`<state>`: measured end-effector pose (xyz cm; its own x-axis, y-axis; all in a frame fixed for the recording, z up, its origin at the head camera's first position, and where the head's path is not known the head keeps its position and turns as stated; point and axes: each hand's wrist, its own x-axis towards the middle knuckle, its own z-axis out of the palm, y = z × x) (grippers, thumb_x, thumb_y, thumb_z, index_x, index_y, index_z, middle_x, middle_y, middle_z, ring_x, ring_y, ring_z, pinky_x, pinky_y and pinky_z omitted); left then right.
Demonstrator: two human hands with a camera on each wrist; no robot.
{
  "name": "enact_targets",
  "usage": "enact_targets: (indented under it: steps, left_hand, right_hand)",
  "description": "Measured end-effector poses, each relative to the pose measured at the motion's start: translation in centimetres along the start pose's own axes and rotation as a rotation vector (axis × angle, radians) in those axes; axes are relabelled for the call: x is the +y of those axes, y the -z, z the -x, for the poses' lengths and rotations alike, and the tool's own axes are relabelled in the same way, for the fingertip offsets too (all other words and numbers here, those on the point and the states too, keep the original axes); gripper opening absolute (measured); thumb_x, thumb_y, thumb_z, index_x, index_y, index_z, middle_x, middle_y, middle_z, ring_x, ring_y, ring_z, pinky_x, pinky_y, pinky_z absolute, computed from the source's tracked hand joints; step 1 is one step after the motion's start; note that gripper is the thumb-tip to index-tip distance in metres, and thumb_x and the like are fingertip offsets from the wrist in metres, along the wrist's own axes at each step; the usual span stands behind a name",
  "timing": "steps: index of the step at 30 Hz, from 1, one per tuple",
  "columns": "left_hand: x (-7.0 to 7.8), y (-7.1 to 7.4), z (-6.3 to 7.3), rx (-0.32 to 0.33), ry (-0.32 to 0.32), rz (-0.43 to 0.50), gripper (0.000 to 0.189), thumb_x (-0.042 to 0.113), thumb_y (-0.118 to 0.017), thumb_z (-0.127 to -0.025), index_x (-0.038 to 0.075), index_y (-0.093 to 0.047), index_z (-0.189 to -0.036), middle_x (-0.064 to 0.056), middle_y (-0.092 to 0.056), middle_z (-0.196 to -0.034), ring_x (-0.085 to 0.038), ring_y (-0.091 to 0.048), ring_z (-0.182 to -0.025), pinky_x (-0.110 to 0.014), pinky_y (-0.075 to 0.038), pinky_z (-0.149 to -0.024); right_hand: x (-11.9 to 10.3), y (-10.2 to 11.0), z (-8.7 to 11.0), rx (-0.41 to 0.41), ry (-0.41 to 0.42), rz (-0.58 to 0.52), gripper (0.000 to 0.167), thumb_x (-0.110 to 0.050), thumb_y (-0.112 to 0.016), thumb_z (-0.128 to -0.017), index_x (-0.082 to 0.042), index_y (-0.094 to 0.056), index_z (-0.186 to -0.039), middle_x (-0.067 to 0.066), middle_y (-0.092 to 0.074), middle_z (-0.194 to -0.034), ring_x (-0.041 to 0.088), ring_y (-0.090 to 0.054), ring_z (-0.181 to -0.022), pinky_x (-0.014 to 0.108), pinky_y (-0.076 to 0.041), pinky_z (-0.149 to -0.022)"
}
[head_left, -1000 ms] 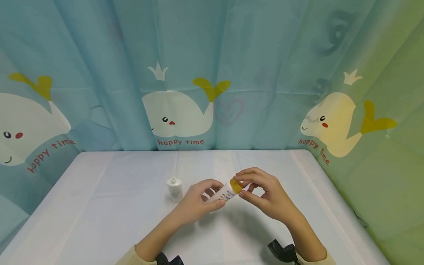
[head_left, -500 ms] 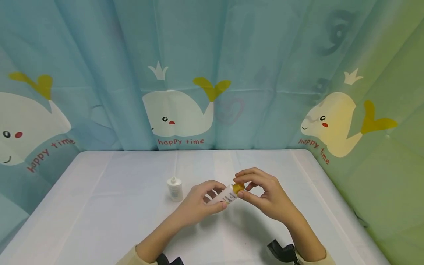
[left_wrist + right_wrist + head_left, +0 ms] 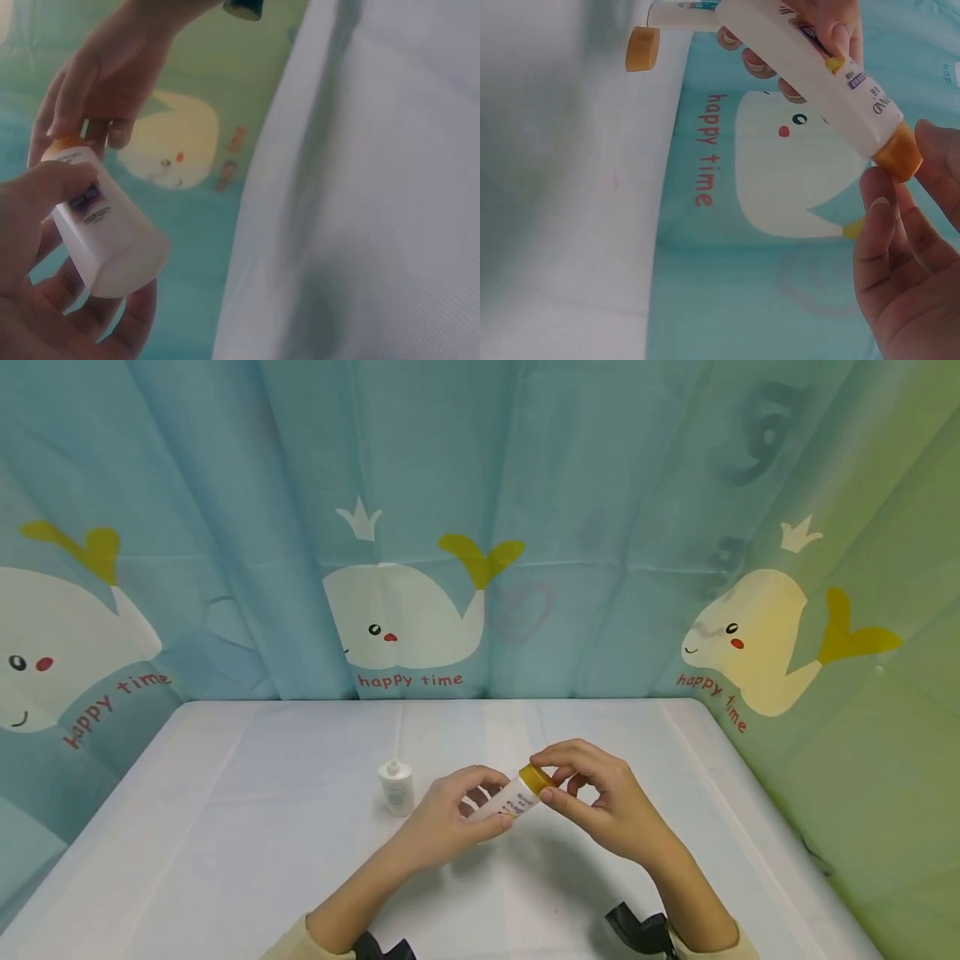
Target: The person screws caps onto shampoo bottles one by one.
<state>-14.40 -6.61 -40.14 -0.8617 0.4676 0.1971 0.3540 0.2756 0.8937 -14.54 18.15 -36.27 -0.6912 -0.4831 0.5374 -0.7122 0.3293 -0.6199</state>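
Observation:
A white bottle [image 3: 504, 802] with a printed label and a yellow-orange bottle cap [image 3: 536, 778] is held tilted above the table, its capped end up and to the right. My left hand [image 3: 450, 818] grips the body, thumb across the label side in the left wrist view, fingers around the back. At the other end, my right hand [image 3: 600, 793] pinches the bottle cap [image 3: 898, 154] between thumb and fingertips. The cap sits on the bottle's end; whether it is loose cannot be told. Left of the hands stands a second white bottle [image 3: 396, 788] upright, its narrow neck uncapped.
Another orange cap [image 3: 642, 49] lies on the table beside the second bottle in the right wrist view; in the head view it is hidden. The white-covered table [image 3: 247, 827] meets a blue-green curtain [image 3: 585, 527] with whale prints at the back and right.
The held bottle's capped end dipped a little, then rose again. My right fingers shifted slightly on the cap. The second bottle has stayed in place.

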Motion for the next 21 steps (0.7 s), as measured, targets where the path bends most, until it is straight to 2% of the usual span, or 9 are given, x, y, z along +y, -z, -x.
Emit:
enact_targets:
  steps: [4, 11, 15, 21]
  left_hand:
    - [0.0, 0.1, 0.0, 0.005, 0.001, -0.006, 0.031, 0.032, -0.075, -0.088, 0.027, -0.064, -0.117, 0.011, -0.066, -0.106, -0.016, -0.059, -0.097, -0.033, -0.053, -0.08]
    - [-0.16, 0.28, -0.17, -0.011, 0.016, 0.002, 0.03, 0.032, -0.073, -0.09, 0.027, -0.065, -0.118, 0.012, -0.067, -0.107, -0.019, -0.059, -0.098, -0.035, -0.053, -0.081]
    - [-0.18, 0.41, -0.27, -0.074, 0.026, 0.012, 0.031, 0.034, -0.069, -0.093, 0.025, -0.065, -0.122, 0.013, -0.068, -0.106, -0.017, -0.059, -0.098, -0.032, -0.054, -0.081]
    - [-0.35, 0.61, -0.27, -0.2, 0.014, 0.086, 0.031, 0.03, -0.065, -0.096, 0.022, -0.065, -0.126, 0.008, -0.068, -0.103, -0.016, -0.062, -0.095, -0.031, -0.055, -0.078]
  right_hand:
    - [0.03, 0.08, 0.05, -0.009, 0.001, -0.015, 0.039, -0.003, -0.077, -0.085, -0.014, -0.067, -0.122, 0.002, -0.066, -0.119, 0.012, -0.067, -0.086, 0.024, -0.056, -0.067]
    - [0.33, 0.3, 0.01, -0.036, 0.066, -0.029, 0.043, 0.004, -0.076, -0.083, -0.011, -0.068, -0.122, 0.006, -0.065, -0.121, 0.013, -0.066, -0.092, 0.024, -0.057, -0.07]
    - [0.6, 0.47, 0.04, -0.05, 0.084, -0.03, 0.041, 0.001, -0.077, -0.083, -0.012, -0.069, -0.121, 0.005, -0.066, -0.121, 0.015, -0.065, -0.101, 0.025, -0.056, -0.074]
    - [0.64, 0.7, 0.3, -0.129, 0.064, -0.082, 0.042, -0.001, -0.076, -0.085, -0.014, -0.069, -0.124, 0.005, -0.064, -0.133, 0.019, -0.059, -0.126, 0.026, -0.053, -0.095]
